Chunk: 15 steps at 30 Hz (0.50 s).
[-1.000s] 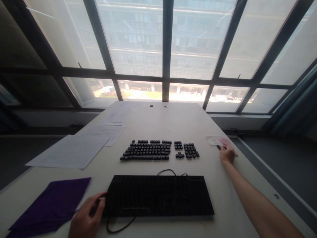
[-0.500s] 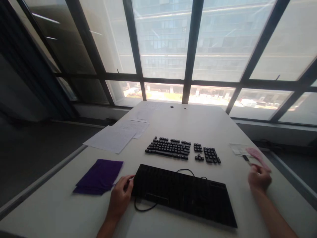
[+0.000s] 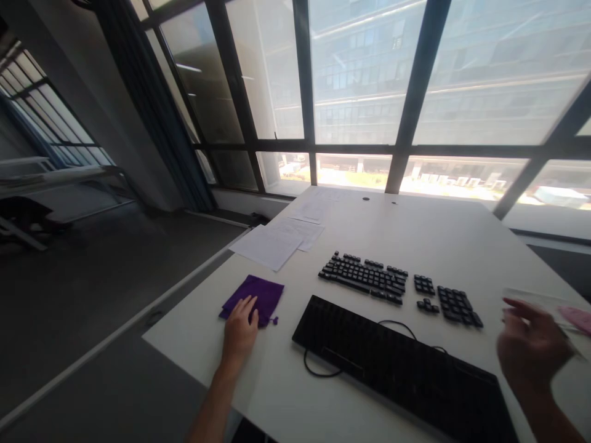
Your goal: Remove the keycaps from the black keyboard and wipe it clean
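My left hand (image 3: 240, 332) lies flat with fingers stretched out on a purple cloth (image 3: 253, 296) near the table's left edge. My right hand (image 3: 530, 347) hovers above the right end of a black keyboard base (image 3: 401, 369), fingers apart and blurred, holding nothing. Beyond the base, a set of loose black keycaps (image 3: 397, 286) is laid out in keyboard order. A pink object (image 3: 577, 319) and a clear packet (image 3: 530, 296) lie at the far right.
White paper sheets (image 3: 277, 243) lie at the back left of the white table (image 3: 415, 227). A black cable (image 3: 318, 372) loops from the keyboard base. Large windows stand behind the table. Dark floor lies to the left.
The view has swung left. My left hand left the keyboard base's corner and moved onto the purple cloth. My right hand pulled back from the pink object toward me.
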Each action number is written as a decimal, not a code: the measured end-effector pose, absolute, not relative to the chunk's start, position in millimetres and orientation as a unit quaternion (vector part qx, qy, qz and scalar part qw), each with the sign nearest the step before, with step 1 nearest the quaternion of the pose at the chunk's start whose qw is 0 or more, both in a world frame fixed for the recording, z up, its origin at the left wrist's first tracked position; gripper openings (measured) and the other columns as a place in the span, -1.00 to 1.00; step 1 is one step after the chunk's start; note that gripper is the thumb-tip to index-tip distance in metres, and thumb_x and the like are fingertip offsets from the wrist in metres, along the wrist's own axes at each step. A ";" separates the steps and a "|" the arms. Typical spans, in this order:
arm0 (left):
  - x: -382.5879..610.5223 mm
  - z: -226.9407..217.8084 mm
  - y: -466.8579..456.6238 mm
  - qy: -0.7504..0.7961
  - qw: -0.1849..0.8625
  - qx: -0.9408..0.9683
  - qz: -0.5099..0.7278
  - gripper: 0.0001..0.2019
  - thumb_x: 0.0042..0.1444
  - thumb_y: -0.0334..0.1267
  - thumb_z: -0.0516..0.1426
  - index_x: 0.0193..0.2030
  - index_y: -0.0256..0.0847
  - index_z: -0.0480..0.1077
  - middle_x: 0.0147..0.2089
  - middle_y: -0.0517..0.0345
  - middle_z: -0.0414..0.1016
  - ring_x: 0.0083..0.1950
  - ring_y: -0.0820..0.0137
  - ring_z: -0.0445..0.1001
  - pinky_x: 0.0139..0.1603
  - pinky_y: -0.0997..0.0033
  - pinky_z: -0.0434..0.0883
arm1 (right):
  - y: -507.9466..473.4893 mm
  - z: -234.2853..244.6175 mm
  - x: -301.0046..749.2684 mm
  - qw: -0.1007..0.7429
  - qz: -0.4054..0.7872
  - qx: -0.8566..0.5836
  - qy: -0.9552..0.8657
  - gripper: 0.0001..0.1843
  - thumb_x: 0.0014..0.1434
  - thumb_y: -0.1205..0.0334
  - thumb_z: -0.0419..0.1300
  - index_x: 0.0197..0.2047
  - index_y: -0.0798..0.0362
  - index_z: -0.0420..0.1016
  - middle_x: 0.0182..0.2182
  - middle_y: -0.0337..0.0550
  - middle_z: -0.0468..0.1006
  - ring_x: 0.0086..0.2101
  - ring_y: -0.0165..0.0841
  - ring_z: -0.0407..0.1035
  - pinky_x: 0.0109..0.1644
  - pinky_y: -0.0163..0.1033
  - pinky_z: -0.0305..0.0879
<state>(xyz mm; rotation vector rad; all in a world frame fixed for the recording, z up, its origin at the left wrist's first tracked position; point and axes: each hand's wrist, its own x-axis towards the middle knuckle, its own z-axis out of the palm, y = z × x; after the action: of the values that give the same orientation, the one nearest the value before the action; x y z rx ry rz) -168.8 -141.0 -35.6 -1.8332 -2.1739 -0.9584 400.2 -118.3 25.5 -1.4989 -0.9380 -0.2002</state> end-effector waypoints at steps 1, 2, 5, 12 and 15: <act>-171.9 -38.4 -142.8 -0.729 0.069 -0.613 -0.299 -0.58 0.22 -0.22 -0.01 0.10 -0.31 0.50 0.18 -0.12 0.48 0.26 0.05 0.37 0.29 0.02 0.31 | -119.8 32.7 380.0 0.625 -0.077 -0.643 -0.437 -0.71 0.16 0.25 0.16 -0.08 0.04 0.61 -0.19 0.04 0.59 -0.27 -0.13 0.47 -0.16 -0.02 0.35; -172.4 -39.3 -145.8 -0.733 0.067 -0.617 -0.279 -0.58 0.23 -0.21 0.00 0.12 -0.31 0.49 0.20 -0.12 0.47 0.27 0.04 0.35 0.30 0.01 0.30 | -122.0 38.5 359.9 0.628 -0.066 -0.625 -0.460 -0.74 0.18 0.24 0.16 -0.09 0.05 0.59 -0.14 0.03 0.58 -0.22 -0.14 0.47 -0.12 -0.03 0.36; -161.7 -30.9 -161.6 -0.745 0.059 -0.623 -0.230 -0.63 0.26 -0.18 0.04 0.10 -0.20 0.53 0.20 -0.06 0.48 0.23 0.02 0.38 0.23 -0.05 0.32 | -130.2 46.3 302.5 0.626 -0.008 -0.560 -0.543 -0.82 0.22 0.22 0.16 -0.20 0.09 0.56 -0.14 0.02 0.55 -0.10 -0.13 0.45 -0.02 -0.01 0.38; -147.2 -12.6 -192.9 -0.755 0.032 -0.612 -0.234 -0.79 0.25 -0.21 0.11 -0.14 -0.02 0.60 0.07 0.08 0.55 0.08 0.13 0.48 0.09 0.02 0.37 | -138.8 36.2 188.4 0.510 0.150 -0.445 -0.721 -0.83 0.29 0.29 0.09 -0.23 0.02 0.53 -0.13 -0.02 0.52 -0.07 -0.16 0.39 0.03 -0.01 0.34; -165.1 -21.8 -190.2 -0.777 0.076 -0.565 -0.268 -0.71 0.24 -0.25 0.12 0.06 -0.16 0.51 0.15 -0.08 0.48 0.16 0.06 0.42 0.14 0.02 0.36 | -137.5 37.7 142.3 0.418 0.208 -0.416 -0.781 -0.79 0.30 0.32 0.06 -0.19 0.01 0.53 -0.09 -0.02 0.53 -0.03 -0.16 0.36 0.06 -0.04 0.35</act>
<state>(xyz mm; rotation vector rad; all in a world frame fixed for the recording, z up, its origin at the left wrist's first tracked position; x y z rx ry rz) -165.1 -190.2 -21.8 -1.6933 -2.3276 -0.8043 142.3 -137.5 37.7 -1.0426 -1.9591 0.5230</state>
